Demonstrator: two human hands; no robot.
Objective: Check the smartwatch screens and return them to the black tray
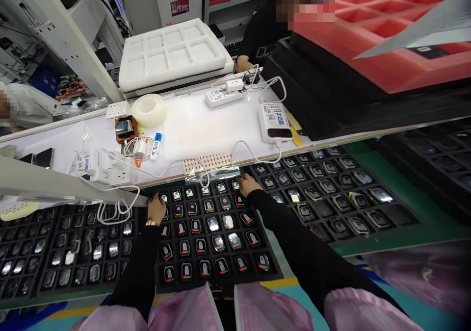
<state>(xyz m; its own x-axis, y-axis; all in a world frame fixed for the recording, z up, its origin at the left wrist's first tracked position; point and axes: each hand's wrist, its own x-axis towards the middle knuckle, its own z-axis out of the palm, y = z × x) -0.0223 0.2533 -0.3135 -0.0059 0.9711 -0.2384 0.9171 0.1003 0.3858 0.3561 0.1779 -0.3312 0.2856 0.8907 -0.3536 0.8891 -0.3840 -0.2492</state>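
A black tray holding several small watch-like devices with lit screens lies in front of me on the green bench. My left hand rests on the tray's far left corner, fingers curled over its edge. At the tray's far right corner, my right hand lies by the top row of devices. Whether either hand grips the tray or only touches it I cannot tell. Both arms wear black sleeves.
More black trays of devices lie left and right. A white shelf carries a tape roll, power strips, chargers and cables. White foam trays, red trays and a seated person are behind.
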